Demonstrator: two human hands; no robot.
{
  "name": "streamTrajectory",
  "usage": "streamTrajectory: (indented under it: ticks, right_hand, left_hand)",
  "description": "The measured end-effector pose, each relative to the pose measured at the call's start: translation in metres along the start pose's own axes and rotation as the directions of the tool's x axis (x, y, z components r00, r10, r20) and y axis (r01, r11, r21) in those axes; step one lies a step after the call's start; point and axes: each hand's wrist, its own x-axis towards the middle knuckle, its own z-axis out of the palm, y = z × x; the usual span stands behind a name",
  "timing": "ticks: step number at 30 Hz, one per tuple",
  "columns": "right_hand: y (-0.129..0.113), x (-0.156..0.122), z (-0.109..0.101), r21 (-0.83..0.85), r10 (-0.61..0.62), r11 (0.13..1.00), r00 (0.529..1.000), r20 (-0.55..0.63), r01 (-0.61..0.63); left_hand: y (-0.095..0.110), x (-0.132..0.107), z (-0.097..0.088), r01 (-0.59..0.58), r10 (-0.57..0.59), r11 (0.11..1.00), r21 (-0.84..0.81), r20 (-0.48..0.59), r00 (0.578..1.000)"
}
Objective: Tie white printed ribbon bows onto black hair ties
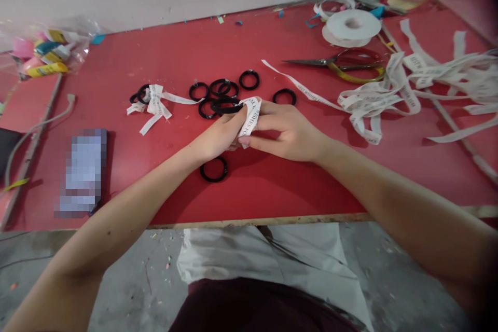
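Observation:
My left hand [220, 135] and my right hand [286, 132] meet over the middle of the red table [249, 187]. Together they pinch a short piece of white printed ribbon [251, 114] wrapped round a black hair band [226, 106]. Several loose black hair bands [218, 89] lie just beyond the hands, one more black band [213, 169] under my left wrist and another [284, 96] near my right fingers. A finished ribbon bow on bands [153, 104] rests to the left.
Scissors [338, 65] and a white ribbon spool [353, 26] sit at the back right, beside a heap of cut ribbon strips [412, 88]. A phone [83, 171] lies front left. A plastic bag of items [50, 52] is at the far left.

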Motion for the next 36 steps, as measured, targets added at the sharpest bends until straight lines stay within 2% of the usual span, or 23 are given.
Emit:
streamTrajectory:
  ticks: [25,36]
  right_hand:
    - [0.0000,0.0012,0.0007,0.014,-0.017,1.000,1.000,-0.007,0.017]
    - [-0.0036,0.0026,0.0000,0.005,-0.006,1.000,1.000,0.002,0.006]
  left_hand:
    - [0.0022,-0.0020,0.0006,0.029,-0.029,1.000,0.007,0.000,1.000]
    - [0.0060,-0.0043,0.0011,0.051,-0.049,0.998,0.030,-0.050,0.998]
